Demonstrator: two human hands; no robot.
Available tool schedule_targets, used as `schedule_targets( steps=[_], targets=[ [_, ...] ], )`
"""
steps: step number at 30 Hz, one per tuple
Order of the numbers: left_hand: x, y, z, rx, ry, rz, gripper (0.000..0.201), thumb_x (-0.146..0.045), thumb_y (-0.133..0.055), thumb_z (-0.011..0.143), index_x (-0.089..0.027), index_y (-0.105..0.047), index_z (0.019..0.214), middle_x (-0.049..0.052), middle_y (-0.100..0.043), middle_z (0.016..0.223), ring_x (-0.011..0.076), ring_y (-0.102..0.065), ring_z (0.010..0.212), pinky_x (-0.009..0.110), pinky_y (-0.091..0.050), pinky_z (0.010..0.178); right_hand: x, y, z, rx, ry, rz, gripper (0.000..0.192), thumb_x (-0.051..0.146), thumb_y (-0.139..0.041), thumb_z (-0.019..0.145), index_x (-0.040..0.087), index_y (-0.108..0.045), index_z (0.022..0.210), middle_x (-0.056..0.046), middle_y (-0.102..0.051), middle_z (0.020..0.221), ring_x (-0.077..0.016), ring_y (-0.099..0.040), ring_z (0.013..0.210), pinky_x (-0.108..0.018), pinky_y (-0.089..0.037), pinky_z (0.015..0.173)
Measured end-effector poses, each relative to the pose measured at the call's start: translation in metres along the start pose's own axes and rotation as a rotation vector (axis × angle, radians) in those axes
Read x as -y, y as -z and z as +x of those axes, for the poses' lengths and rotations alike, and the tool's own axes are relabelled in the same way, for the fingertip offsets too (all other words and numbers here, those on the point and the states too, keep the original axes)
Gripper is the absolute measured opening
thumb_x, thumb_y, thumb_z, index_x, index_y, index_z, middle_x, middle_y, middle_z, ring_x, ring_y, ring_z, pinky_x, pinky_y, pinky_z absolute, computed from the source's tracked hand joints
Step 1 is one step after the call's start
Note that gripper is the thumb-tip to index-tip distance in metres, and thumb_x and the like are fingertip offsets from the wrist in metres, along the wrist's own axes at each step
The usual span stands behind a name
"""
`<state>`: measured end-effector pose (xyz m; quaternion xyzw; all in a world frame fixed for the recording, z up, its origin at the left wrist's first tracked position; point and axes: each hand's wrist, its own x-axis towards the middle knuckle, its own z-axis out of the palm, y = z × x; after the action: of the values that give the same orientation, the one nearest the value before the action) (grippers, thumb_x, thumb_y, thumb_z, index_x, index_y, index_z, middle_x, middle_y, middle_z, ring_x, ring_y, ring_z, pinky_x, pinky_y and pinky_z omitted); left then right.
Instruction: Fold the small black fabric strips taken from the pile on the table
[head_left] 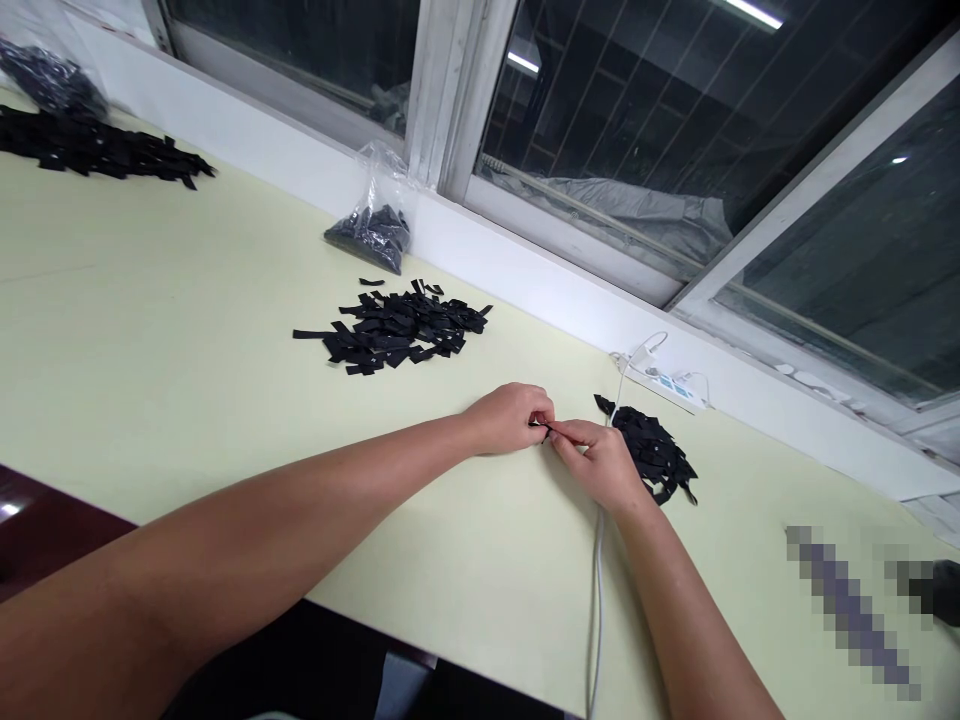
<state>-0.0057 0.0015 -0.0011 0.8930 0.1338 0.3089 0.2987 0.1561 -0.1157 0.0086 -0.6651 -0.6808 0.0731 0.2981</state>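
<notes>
My left hand point(514, 418) and my right hand point(596, 458) meet above the pale yellow table, fingertips almost touching. Pinched between them is a small black fabric strip point(545, 434), mostly covered by the fingers. Just behind my right hand lies a heap of black strips point(654, 450). Farther back and to the left, a wider pile of black strips point(409, 328) is spread out, some with small light marks. What my fingertips do to the strip is too small to make out.
A clear plastic bag point(371, 230) with black pieces stands by the wall. A white power strip point(664, 385) sits at the back, and its white cable point(598, 600) runs under my right hand to the front edge. More black strips point(97, 150) and another bag point(52, 80) are far left.
</notes>
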Motion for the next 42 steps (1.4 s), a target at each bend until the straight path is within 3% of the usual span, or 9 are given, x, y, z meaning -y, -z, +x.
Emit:
schedule_targets(
  steps=[6, 15, 23, 31, 37, 42],
  targets=[
    [-0.002, 0.0, 0.0, -0.037, 0.04, -0.039, 0.012, -0.015, -0.061, 0.075, -0.018, -0.069, 0.082, 0.002, -0.067, 0.084, 0.0146, -0.059, 0.075, 0.025, -0.045, 0.065, -0.003, -0.003, 0.0, 0.007, -0.103, 0.109, 0.03, 0.034, -0.056, 0.086, 0.026, -0.076, 0.107, -0.004, -0.075, 0.101, -0.0211, -0.069, 0.09, -0.033, -0.052, 0.078],
    [-0.003, 0.001, 0.003, -0.119, 0.047, 0.035, 0.011, -0.018, -0.056, 0.082, -0.019, -0.066, 0.085, 0.001, -0.065, 0.086, 0.0142, -0.057, 0.076, 0.026, -0.043, 0.066, 0.003, -0.008, 0.005, -0.027, -0.323, 0.622, 0.043, 0.047, -0.066, 0.081, 0.019, -0.067, 0.114, -0.009, -0.072, 0.103, -0.0192, -0.069, 0.086, -0.037, -0.053, 0.086],
    [-0.003, 0.005, 0.005, -0.07, -0.104, 0.191, 0.016, -0.011, -0.052, 0.083, -0.018, -0.066, 0.09, 0.004, -0.065, 0.093, 0.0167, -0.059, 0.084, 0.029, -0.044, 0.075, -0.001, -0.015, 0.005, -0.093, -0.235, 0.592, 0.04, 0.044, -0.075, 0.075, 0.02, -0.064, 0.105, -0.007, -0.069, 0.101, -0.0157, -0.065, 0.08, -0.033, -0.053, 0.078],
    [-0.006, 0.009, 0.007, -0.069, -0.191, 0.266, 0.016, -0.012, -0.051, 0.088, -0.018, -0.065, 0.092, 0.003, -0.066, 0.096, 0.017, -0.059, 0.09, 0.031, -0.039, 0.08, 0.0, -0.011, 0.007, -0.108, -0.299, 0.724, 0.032, 0.041, -0.073, 0.076, 0.02, -0.063, 0.097, -0.002, -0.067, 0.088, -0.0131, -0.062, 0.072, -0.032, -0.052, 0.075],
    [-0.009, 0.011, 0.007, -0.109, -0.273, 0.37, 0.019, -0.016, -0.047, 0.093, -0.018, -0.063, 0.084, 0.003, -0.065, 0.088, 0.016, -0.056, 0.084, 0.031, -0.035, 0.08, 0.006, -0.004, 0.006, -0.089, -0.372, 0.914, 0.023, 0.035, -0.074, 0.072, 0.021, -0.063, 0.087, 0.002, -0.06, 0.081, -0.0121, -0.06, 0.07, -0.032, -0.054, 0.077],
    [-0.013, 0.013, 0.006, -0.13, -0.329, 0.429, 0.026, -0.016, -0.043, 0.095, -0.018, -0.062, 0.077, 0.003, -0.066, 0.086, 0.0162, -0.054, 0.082, 0.033, -0.034, 0.079, 0.01, -0.004, 0.005, -0.069, -0.393, 0.919, 0.024, 0.041, -0.074, 0.071, 0.02, -0.064, 0.076, 0.001, -0.057, 0.073, -0.0123, -0.056, 0.067, -0.033, -0.054, 0.075]
  ],
)
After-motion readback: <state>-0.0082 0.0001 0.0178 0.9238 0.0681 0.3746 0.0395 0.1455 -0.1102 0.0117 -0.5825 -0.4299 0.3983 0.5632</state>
